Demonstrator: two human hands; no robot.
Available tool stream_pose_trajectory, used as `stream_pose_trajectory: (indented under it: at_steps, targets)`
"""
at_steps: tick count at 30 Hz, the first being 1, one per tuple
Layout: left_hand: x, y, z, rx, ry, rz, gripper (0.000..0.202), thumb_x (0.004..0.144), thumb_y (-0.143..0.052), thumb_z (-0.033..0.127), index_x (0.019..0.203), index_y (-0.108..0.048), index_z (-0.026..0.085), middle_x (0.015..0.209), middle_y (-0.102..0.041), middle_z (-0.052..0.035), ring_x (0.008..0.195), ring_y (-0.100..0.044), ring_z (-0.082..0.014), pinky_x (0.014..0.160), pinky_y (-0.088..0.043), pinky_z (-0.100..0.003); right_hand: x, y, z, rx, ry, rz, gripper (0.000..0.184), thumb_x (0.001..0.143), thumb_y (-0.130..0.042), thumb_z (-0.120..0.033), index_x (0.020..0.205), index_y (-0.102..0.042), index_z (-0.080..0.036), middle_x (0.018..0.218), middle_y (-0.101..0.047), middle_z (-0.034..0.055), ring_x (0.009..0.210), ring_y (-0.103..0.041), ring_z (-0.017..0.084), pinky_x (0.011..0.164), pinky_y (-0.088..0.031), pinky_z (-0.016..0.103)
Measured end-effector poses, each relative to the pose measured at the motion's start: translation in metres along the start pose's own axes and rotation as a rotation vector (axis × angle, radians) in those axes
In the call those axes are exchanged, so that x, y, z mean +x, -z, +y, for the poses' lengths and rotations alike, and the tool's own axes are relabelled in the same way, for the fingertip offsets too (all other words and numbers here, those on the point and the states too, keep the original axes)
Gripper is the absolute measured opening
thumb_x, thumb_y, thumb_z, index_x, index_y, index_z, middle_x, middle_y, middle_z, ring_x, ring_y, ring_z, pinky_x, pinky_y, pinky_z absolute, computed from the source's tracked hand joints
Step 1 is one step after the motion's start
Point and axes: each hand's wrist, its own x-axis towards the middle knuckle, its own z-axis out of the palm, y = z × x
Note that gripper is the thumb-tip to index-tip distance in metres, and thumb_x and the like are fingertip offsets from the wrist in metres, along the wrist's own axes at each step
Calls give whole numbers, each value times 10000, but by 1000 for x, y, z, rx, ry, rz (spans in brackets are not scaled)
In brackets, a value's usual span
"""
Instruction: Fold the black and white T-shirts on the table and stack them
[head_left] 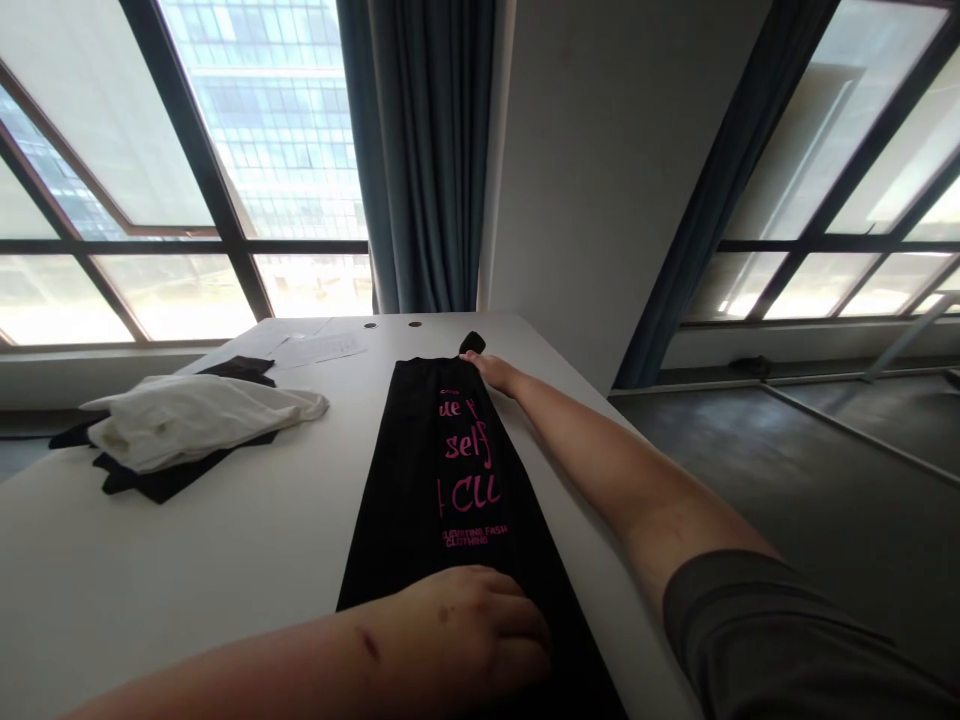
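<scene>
White table beneath tall windows: nearest, the left hand rests loosely curled, not gripping, on a folded black garment lying lengthwise near to far, its pink print reading "self" and "CLOTHING". The open right hand presses its far end. Far left, white cloth lies on black cloth, papers beyond

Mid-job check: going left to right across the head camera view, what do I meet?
White cloth pile → black garment with pink lettering → right forearm → dark sleeve
</scene>
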Motion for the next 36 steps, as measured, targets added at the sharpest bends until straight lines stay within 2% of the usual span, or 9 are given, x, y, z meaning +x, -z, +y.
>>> stream_pose_trajectory:
  at_steps: [4,7,9,13,17,21,27,32,36]
  targets:
    - [-46,-1,9,-59,165,-29,91,1033,-616,267,1061,-683,212,1135,-771,-26,915,-683,-170,890,-540,-321,11,-52,-7,-252,-88,-132,675,1098,-242,-594,1610,-477,-222,1621,-496,74,1515,-439,286,1269,-276,417]
    - [-67,-11,7,-88,219,-62,171,1000,-690,382,1101,-702,246,1201,-759,-14,952,-683,-184,879,-526,-343,8,-85,-1,-345,-146,-193,685,1062,-422,-563,1656,-384,-223,1709,-332,113,1588,-283,353,1292,-143,570]
    - [-74,-17,3,-111,218,-58,184,1012,-678,412,1129,-714,273,1230,-749,-3,1005,-677,-188,898,-508,-343,6,-98,4,-416,-159,-199,714,1056,-427,-577,1672,-341,-225,1744,-233,123,1616,-175,373,1279,-49,642]
    - [-76,-23,-6,-144,284,5,264,973,-717,464,1179,-714,300,1300,-713,-11,1147,-649,-232,999,-491,-377,11,-100,10,-542,-177,-199,690,1084,-279,-607,1692,-279,-279,1760,-212,105,1619,-178,330,1280,-75,625]
    - [-74,-23,-12,-88,584,76,473,913,-765,469,1344,-674,298,1505,-583,-108,1368,-547,-352,1143,-449,-535,30,-95,8,-579,-225,-223,680,1075,-270,-640,1675,-322,-323,1759,-214,113,1612,-194,352,1257,-110,673]
    - [-75,-26,-14,-87,768,1,557,971,-666,530,1478,-605,307,1677,-377,-183,1545,-347,-432,1215,-331,-678,49,-102,3,-606,-275,-228,719,1063,-287,-659,1692,-269,-312,1760,-193,144,1609,-180,383,1235,-114,711]
    - [-75,-26,-19,-129,723,-76,618,1004,-589,578,1557,-528,308,1709,-321,-180,1576,-283,-429,1235,-273,-707,74,-117,-1,-635,-377,-224,666,1078,-277,-606,1696,-220,-365,1780,-111,115,1622,-106,388,1224,-79,732]
    - [-77,-33,-23,-67,616,-46,561,1011,-584,555,1508,-571,294,1650,-436,-153,1523,-375,-437,1202,-307,-725,87,-121,-1,-615,-414,-194,649,1083,-303,-459,1699,-241,-266,1777,-123,123,1616,-104,413,1196,-75,791]
    - [-79,-45,-25,-11,535,57,340,1013,-625,480,1305,-694,320,1445,-638,-50,1266,-601,-314,1066,-468,-510,90,-120,3,-566,-376,-135,661,997,-459,-266,1649,-384,-193,1736,-264,157,1579,-257,402,1236,-146,726]
